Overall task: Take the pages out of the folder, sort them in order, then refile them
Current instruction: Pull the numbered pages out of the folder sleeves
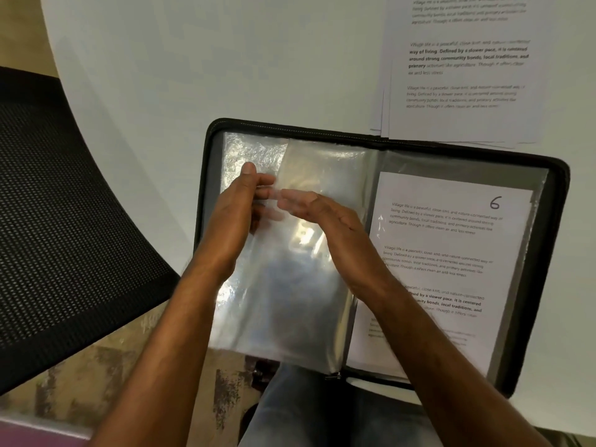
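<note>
We pinch the empty sleeve point(290, 253) between left hand point(238, 204) and right hand point(325, 217), seemingly; page 6 point(451, 253) lies rightward, nearer our right grip.

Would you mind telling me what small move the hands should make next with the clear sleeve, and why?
Probably part the empty clear sleeve at its top edge: both the left hand and right hand pinch there, it holds no page, and the loose pages wait on the table beside the folder.
</note>
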A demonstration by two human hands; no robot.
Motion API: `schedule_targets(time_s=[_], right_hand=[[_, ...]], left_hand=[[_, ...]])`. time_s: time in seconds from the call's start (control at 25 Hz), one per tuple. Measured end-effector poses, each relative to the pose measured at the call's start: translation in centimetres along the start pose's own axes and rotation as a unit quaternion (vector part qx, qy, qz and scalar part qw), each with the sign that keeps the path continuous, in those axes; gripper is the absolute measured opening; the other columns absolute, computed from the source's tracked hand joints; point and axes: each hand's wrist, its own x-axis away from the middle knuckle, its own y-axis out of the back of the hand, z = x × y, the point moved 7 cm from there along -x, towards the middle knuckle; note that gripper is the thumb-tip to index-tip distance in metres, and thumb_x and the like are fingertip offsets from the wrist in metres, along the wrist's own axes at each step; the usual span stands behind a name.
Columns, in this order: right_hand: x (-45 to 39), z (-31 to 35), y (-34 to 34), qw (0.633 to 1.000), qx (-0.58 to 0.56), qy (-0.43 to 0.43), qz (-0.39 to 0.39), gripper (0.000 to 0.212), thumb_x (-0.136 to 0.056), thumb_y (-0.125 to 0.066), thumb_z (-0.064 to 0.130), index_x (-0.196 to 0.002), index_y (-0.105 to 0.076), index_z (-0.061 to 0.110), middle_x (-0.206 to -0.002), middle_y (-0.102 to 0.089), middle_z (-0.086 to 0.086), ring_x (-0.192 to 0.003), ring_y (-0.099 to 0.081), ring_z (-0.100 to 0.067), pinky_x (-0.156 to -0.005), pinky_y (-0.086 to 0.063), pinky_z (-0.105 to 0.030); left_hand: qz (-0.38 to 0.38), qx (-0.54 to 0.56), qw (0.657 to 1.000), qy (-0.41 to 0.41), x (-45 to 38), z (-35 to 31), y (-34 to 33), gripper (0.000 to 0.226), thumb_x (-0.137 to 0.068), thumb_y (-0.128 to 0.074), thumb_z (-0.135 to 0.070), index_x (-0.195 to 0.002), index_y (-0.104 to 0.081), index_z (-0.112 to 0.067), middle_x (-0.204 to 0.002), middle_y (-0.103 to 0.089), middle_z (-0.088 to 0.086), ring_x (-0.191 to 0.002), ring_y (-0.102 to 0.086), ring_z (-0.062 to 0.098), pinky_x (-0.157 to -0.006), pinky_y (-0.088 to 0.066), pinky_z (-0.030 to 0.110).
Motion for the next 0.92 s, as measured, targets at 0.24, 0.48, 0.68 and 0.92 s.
schedule_targets(time_s=[0.24,0.48,0.68,0.92], right_hand=[[0.0,-0.6,0.2,0.999,0.024,0.011,0.022,0.037,-0.111,-0.042,0.032,-0.139,-0.063,0.022,-0.129,-0.071,0.008,-0.124,-0.063,-0.004,-0.110,-0.044,-0.021],[2.4,0.4,6.8,0.981,0.120,0.104,-0.115,0.024,-0.106,-0.054,0.011,-0.124,-0.069,0.016,-0.115,-0.073,0.006,-0.107,-0.069,-0.008,-0.094,-0.056,-0.024],[6.2,-0.4,15.9,0.928,0.205,0.102,-0.293,0.023,-0.103,-0.059,0.016,-0.126,-0.066,0.017,-0.121,-0.069,0.003,-0.111,-0.066,-0.013,-0.095,-0.055,-0.027],[9.2,-1.6,21.6,0.822,0.432,0.079,-0.363,0.063,-0.102,-0.056,0.033,-0.158,-0.035,0.015,-0.163,-0.037,-0.007,-0.152,-0.031,-0.026,-0.123,-0.021,-0.030]], left_hand=[[-0.078,-0.078,0.993,-0.040,0.7,-0.6,0.8,0.062,-0.105,-0.022,-0.069,-0.119,-0.068,-0.029,-0.103,-0.075,-0.004,-0.092,-0.072,0.017,-0.081,-0.055,0.031],[-0.171,-0.312,0.930,-0.094,0.3,-0.3,2.2,0.041,-0.097,-0.063,-0.055,-0.129,-0.056,-0.030,-0.099,-0.065,-0.013,-0.092,-0.064,0.014,-0.081,-0.050,0.037],[-0.235,-0.306,0.916,-0.112,0.4,0.2,2.1,0.074,-0.090,-0.076,-0.041,-0.151,-0.037,-0.024,-0.136,-0.057,-0.001,-0.123,-0.057,0.022,-0.099,-0.050,0.045],[-0.226,-0.386,0.870,-0.207,1.7,-1.5,-2.4,0.083,-0.089,-0.074,-0.036,-0.157,-0.033,-0.014,-0.159,-0.033,0.015,-0.147,-0.029,0.034,-0.119,-0.024,0.052]])
